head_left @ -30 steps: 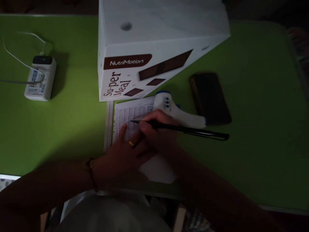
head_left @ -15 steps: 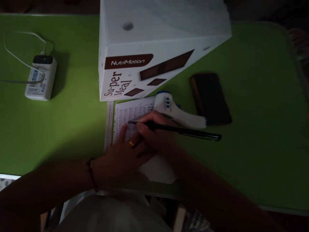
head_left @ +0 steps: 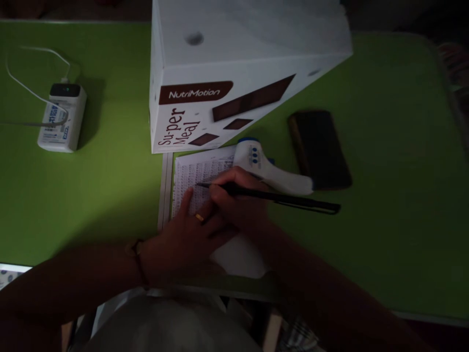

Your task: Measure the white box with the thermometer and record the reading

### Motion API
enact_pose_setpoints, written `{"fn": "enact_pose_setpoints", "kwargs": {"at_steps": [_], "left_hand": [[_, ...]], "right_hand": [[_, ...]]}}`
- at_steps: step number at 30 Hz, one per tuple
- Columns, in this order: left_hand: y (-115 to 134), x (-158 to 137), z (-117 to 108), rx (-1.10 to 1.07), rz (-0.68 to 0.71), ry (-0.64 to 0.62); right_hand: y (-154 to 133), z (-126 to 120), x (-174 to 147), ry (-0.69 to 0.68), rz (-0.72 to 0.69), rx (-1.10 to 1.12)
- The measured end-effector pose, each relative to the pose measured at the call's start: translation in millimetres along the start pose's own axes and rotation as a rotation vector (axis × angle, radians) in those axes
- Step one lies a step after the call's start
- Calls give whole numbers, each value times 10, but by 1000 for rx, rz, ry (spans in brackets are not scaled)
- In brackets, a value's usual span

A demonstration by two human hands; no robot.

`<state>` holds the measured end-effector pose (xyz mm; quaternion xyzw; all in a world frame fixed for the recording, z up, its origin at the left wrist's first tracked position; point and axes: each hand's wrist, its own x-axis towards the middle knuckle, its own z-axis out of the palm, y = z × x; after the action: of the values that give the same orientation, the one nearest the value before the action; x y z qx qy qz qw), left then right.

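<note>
A sheet of paper [head_left: 186, 173] covered in rows of small dark marks lies on the green table, partly hidden by both hands. My left hand [head_left: 190, 234], with a ring and a bracelet, rests on the sheet with its fingers spread. Pinched in my right hand [head_left: 238, 198] is a black pen [head_left: 286, 198], its tip at the written rows near my left index finger. A white and blue handheld thermometer [head_left: 273, 171] lies just beyond my right hand, over the sheet's far right corner.
Behind the paper stands a large white NutriMotion box [head_left: 205, 112]. A dark rectangular case [head_left: 320, 149] lies to the right on the green table [head_left: 395, 205]. At the left, a white power bank [head_left: 64, 117] has a pale cable [head_left: 27, 85] plugged in.
My right hand and the pen have shifted slightly to the right along the rows. My left hand, the paper and the other things stay where they were.
</note>
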<state>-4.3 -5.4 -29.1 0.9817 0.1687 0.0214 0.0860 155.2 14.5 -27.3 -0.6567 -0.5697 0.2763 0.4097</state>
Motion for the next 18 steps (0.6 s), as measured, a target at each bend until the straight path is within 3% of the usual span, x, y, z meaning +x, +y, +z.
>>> {"fn": "enact_pose_setpoints", "kwargs": {"at_steps": [9, 18], "left_hand": [[-5, 10, -74, 3, -1, -47], [-1, 4, -36, -5, -2, -27]], "right_hand": [[26, -9, -15, -34, -3, 23], [2, -2, 4, 37, -65, 24]]}}
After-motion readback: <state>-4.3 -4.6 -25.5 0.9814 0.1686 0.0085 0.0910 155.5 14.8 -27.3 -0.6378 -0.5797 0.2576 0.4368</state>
